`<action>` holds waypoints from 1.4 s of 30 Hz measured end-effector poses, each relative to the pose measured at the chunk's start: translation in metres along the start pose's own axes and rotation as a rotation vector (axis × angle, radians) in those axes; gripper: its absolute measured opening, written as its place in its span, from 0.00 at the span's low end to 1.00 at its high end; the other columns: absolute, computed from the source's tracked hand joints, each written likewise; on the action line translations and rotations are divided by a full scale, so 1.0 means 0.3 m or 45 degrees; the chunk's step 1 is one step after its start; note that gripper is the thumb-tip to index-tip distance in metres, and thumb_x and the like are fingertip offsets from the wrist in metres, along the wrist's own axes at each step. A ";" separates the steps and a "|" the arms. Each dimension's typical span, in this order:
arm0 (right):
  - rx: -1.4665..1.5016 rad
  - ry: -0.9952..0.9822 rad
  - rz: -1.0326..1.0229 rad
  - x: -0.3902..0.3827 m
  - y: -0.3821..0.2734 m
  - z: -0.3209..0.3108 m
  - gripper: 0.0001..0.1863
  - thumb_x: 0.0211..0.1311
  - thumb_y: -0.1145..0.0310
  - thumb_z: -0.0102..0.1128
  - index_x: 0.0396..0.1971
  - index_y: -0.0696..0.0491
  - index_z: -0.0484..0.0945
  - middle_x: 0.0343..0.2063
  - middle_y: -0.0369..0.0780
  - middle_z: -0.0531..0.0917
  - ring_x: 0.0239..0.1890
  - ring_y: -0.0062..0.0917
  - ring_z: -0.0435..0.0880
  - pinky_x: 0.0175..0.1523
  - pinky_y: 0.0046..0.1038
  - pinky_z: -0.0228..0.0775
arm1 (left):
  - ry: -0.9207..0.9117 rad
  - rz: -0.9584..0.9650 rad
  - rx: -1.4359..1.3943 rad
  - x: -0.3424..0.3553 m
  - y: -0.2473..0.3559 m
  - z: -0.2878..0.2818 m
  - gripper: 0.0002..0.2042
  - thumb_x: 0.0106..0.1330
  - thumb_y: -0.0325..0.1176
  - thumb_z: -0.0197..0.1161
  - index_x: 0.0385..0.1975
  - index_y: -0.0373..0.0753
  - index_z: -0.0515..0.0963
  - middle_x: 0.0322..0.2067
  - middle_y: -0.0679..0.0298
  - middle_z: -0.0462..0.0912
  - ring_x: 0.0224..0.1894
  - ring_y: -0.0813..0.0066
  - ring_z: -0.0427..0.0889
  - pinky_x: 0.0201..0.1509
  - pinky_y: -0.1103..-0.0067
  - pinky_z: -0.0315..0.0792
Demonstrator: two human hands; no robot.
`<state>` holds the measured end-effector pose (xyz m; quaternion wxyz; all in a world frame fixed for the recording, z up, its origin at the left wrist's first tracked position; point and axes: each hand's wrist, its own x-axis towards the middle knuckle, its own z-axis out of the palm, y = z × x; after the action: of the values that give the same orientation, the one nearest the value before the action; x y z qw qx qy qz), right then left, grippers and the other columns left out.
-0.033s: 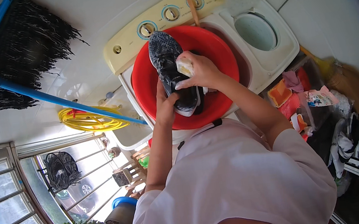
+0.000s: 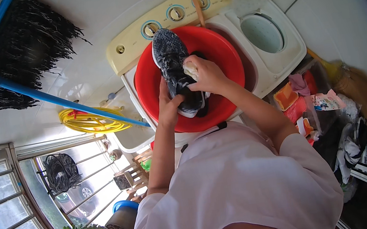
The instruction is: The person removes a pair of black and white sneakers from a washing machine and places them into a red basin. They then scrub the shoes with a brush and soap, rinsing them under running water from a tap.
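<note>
A dark grey-and-black sneaker [image 2: 168, 46] with a white sole is held over a red basin [image 2: 218, 46], its toe pointing away from me. Gripping its heel end from the left is my left hand [image 2: 168, 102], thumb across the side. My right hand [image 2: 208, 74] is closed around a small whitish-yellow piece [image 2: 191, 70] against the shoe's laces and tongue; its exact kind is unclear. Behind that hand another dark shape, partly hidden, lies in the basin.
The basin sits on a cream twin-tub washing machine [image 2: 260, 75] with an open spin tub [image 2: 261, 33]. A wooden-handled tool [image 2: 196, 5] leans behind it. At left are a blue-handled mop [image 2: 49, 93] and yellow hose [image 2: 86, 123]; at right, a broom [image 2: 353, 86] and packages [image 2: 327, 100].
My right hand has turned slightly and shifted a little on the shoe, so less of the whitish-yellow piece shows. The left hand keeps its hold on the sneaker.
</note>
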<state>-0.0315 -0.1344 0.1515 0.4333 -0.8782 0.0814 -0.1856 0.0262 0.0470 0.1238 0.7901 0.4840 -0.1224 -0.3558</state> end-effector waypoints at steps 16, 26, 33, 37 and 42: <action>0.373 -0.011 0.199 0.015 0.126 -0.004 0.23 0.49 0.64 0.75 0.44 0.56 0.76 0.35 0.42 0.86 0.42 0.31 0.87 0.49 0.32 0.77 | 0.249 0.436 1.258 0.175 0.013 -0.017 0.09 0.58 0.33 0.71 0.38 0.43 0.87 0.36 0.57 0.87 0.39 0.56 0.86 0.44 0.69 0.79; -0.824 -0.417 -0.092 -0.075 -0.044 -0.047 0.11 0.59 0.64 0.64 0.34 0.56 0.83 0.33 0.45 0.85 0.37 0.38 0.87 0.38 0.41 0.80 | 0.320 0.787 1.500 0.173 -0.007 0.086 0.09 0.53 0.30 0.72 0.35 0.40 0.86 0.33 0.57 0.87 0.39 0.55 0.84 0.44 0.66 0.78; -0.078 -0.179 0.144 -0.072 0.115 0.077 0.06 0.60 0.71 0.58 0.34 0.56 0.81 0.29 0.44 0.85 0.33 0.32 0.87 0.37 0.32 0.78 | 0.194 0.953 1.510 0.165 0.034 0.136 0.10 0.52 0.28 0.71 0.34 0.44 0.86 0.30 0.62 0.86 0.38 0.61 0.83 0.49 0.68 0.70; 1.104 -0.169 0.673 -0.067 0.135 0.126 0.05 0.65 0.73 0.54 0.38 0.53 0.79 0.29 0.34 0.81 0.31 0.19 0.83 0.35 0.23 0.75 | 0.002 1.046 1.461 0.169 0.049 0.099 0.16 0.51 0.31 0.73 0.41 0.43 0.85 0.36 0.61 0.85 0.42 0.58 0.82 0.55 0.66 0.68; 1.638 -0.016 0.829 -0.050 0.038 0.088 0.08 0.67 0.71 0.58 0.44 0.51 0.78 0.34 0.34 0.82 0.33 0.20 0.83 0.32 0.23 0.75 | 0.429 1.192 1.400 0.103 0.079 0.108 0.40 0.50 0.45 0.79 0.64 0.39 0.71 0.63 0.53 0.67 0.63 0.51 0.64 0.69 0.63 0.57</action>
<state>-0.0345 -0.1175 0.1239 0.8984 -0.3815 0.2110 -0.0531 0.0415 0.0106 0.1557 0.5109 0.7548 -0.3536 0.2101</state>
